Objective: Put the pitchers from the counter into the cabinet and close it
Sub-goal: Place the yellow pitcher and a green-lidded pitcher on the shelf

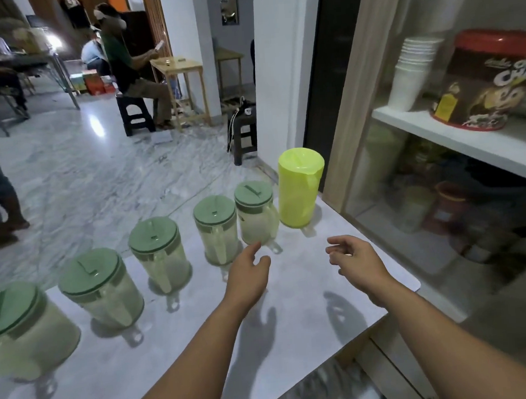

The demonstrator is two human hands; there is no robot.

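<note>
Several clear pitchers with green lids stand in a row along the far edge of the white counter (308, 289); the rightmost of them (255, 214) is just beyond my left hand (248, 272). A tall yellow-green pitcher (299, 187) ends the row next to the cabinet (457, 142). My left hand is open, fingertips close to the rightmost green-lidded pitcher's handle but apart from it. My right hand (358, 261) hovers open over the counter's right part, holding nothing. The cabinet on the right shows its shelves through a glass door.
On the cabinet's upper shelf (469, 141) stand a stack of white cups (411, 73) and a red-lidded cereal tub (493, 80); jars fill the shelf below. Beyond the counter, a person sits on a stool (134, 113) and another walks at the left.
</note>
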